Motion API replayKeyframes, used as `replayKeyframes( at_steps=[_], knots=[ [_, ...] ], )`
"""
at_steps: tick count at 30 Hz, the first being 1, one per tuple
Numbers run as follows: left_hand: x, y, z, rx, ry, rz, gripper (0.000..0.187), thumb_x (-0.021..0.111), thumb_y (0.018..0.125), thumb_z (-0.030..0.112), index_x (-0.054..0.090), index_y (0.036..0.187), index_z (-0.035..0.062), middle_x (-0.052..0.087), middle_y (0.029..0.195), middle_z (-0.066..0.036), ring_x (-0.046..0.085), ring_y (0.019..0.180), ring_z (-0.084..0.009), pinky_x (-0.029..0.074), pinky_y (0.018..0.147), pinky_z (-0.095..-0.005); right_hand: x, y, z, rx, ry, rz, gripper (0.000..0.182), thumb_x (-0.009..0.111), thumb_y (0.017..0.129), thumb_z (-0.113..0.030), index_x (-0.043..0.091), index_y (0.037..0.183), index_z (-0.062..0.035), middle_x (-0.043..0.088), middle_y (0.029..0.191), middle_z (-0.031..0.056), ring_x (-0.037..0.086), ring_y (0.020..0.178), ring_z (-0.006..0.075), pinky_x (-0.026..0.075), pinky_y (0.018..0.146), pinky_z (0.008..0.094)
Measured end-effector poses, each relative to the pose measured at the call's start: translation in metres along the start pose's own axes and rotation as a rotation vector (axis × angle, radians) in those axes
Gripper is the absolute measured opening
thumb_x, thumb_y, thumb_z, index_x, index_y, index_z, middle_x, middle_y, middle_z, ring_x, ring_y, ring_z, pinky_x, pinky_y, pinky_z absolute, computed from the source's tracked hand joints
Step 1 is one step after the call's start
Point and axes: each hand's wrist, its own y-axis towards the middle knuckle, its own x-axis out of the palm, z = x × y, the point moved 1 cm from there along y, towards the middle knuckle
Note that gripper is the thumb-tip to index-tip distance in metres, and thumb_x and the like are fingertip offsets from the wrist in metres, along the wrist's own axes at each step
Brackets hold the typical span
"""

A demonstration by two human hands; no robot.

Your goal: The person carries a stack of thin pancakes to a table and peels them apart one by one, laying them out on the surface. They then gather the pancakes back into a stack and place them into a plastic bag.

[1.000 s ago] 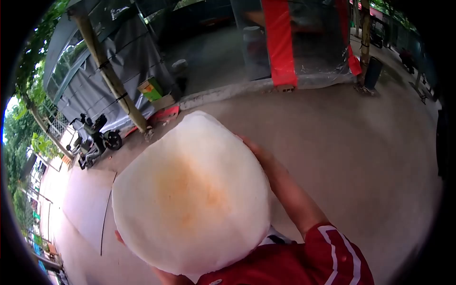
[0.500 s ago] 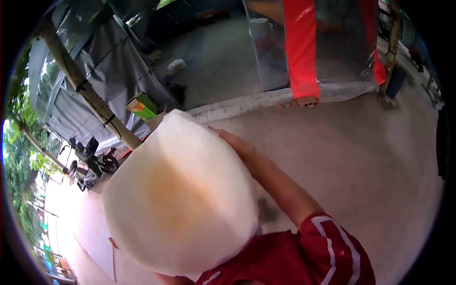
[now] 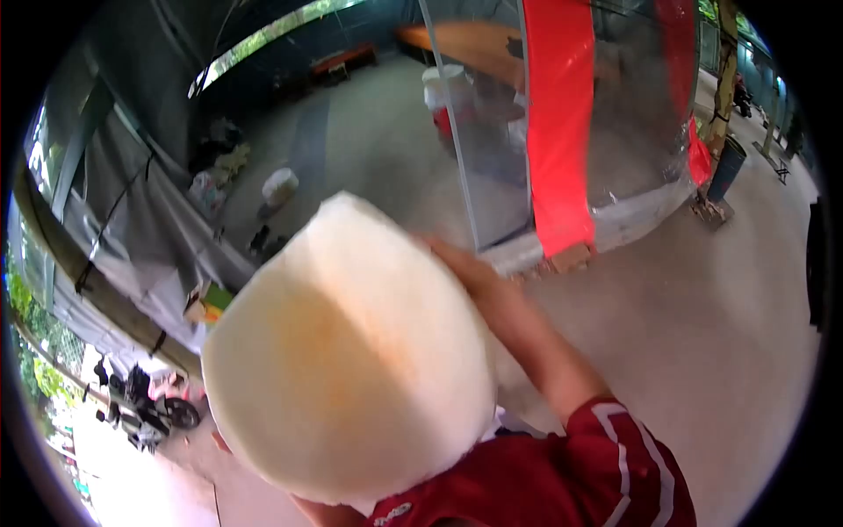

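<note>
A large white rounded piece (image 3: pixel 351 369), foam-like, with a pointed top and an orange-yellow tint in its middle, fills the centre of the head view, held close against my chest. My right hand (image 3: pixel 461 268) grips its upper right edge, the fingers going behind it. On the other side, only a bit of my left hand (image 3: pixel 219 442) shows at the lower left edge; the rest is hidden behind the piece. Part of my left forearm (image 3: pixel 327 511) appears under its bottom edge. My dark red sleeve (image 3: pixel 623 457) has white stripes.
Ahead, a clear plastic curtain with a red strip (image 3: pixel 562 123) hangs beside an opening over a low concrete sill (image 3: pixel 514 253). A wooden pole (image 3: pixel 97 281), a green box (image 3: pixel 211 303) and a parked scooter (image 3: pixel 145 404) stand left. A dark bin (image 3: pixel 727 167) is far right.
The view has shifted toward the opening; the curtain and sill look nearer, and more of the inside shows. Both hands keep the white piece, which sits slightly further right in view.
</note>
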Motion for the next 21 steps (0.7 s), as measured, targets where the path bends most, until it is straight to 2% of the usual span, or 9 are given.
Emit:
replayKeyframes(
  at_steps=[1,4,9,14,21],
  knots=[
    [0.018,0.028,-0.012,-0.004,-0.010,0.002,0.057,0.038,0.080,0.054,0.043,0.114,0.0081,0.044,0.112,-0.008,0.042,0.099,-0.0230,0.035,0.084,-0.0370,-0.015,0.034,-0.015,-0.023,-0.086,0.030,0.036,0.045,0.090,-0.034,0.054,0.114,-0.0079,0.057,0.105,0.0006,0.053,0.091,0.0062,0.043,0.080,0.0238],
    [0.067,0.115,-0.037,-0.015,0.005,0.020,0.057,0.038,0.080,0.054,0.043,0.114,0.0081,0.044,0.113,-0.008,0.042,0.099,-0.0232,0.035,0.084,-0.0372,-0.059,0.145,-0.027,0.025,-0.034,-0.085,0.039,0.045,0.090,-0.034,0.052,0.117,-0.0073,0.055,0.111,0.0017,0.052,0.094,0.0069,0.042,0.081,0.0237],
    [0.123,0.253,-0.077,0.000,-0.001,0.042,0.059,0.038,0.080,0.055,0.043,0.115,0.0081,0.044,0.114,-0.008,0.042,0.100,-0.0236,0.034,0.085,-0.0376,-0.097,0.305,-0.055,-0.566,-0.634,-0.274,0.041,0.044,0.090,-0.034,0.048,0.121,-0.0069,0.054,0.113,0.0030,0.050,0.098,0.0064,0.040,0.083,0.0226],
    [0.168,0.405,-0.109,-0.002,0.009,0.041,0.060,0.038,0.080,0.056,0.042,0.116,0.0081,0.043,0.115,-0.008,0.042,0.101,-0.0240,0.034,0.086,-0.0381,-0.141,0.460,-0.057,-0.558,-0.710,-0.278,0.040,0.044,0.090,-0.031,0.048,0.122,-0.0071,0.054,0.113,0.0039,0.050,0.099,0.0085,0.040,0.085,0.0237],
    [0.269,0.593,-0.154,-0.050,0.048,-0.004,0.062,0.038,0.079,0.057,0.042,0.118,0.0081,0.043,0.117,-0.008,0.041,0.103,-0.0245,0.034,0.087,-0.0387,-0.202,0.646,-0.115,-0.483,-0.788,-0.158,0.037,0.044,0.090,-0.029,0.049,0.120,-0.0083,0.055,0.112,0.0040,0.051,0.099,0.0115,0.040,0.086,0.0255]
  ],
)
